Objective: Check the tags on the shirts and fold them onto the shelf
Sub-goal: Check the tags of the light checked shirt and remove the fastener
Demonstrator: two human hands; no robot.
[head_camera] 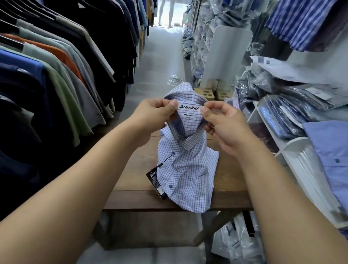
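My left hand [158,112] and right hand [224,125] each pinch the collar of a white-and-blue checked shirt [185,172] between thumb and curled fingers, spreading it so that the neck label [188,107] faces me. It reads "BLENTINO", and a smaller tab [189,115] just beneath it reads "REGULAR FIT". The shirt hangs from my grip with its lower part resting on a wooden table [137,171]. A black hang tag [156,182] dangles from a button on its front; its print is too small to read. To my right, white shelves [294,146] hold a folded blue shirt [345,157] and bagged shirts [300,97]. To my left is a rack of hanging shirts [46,61].
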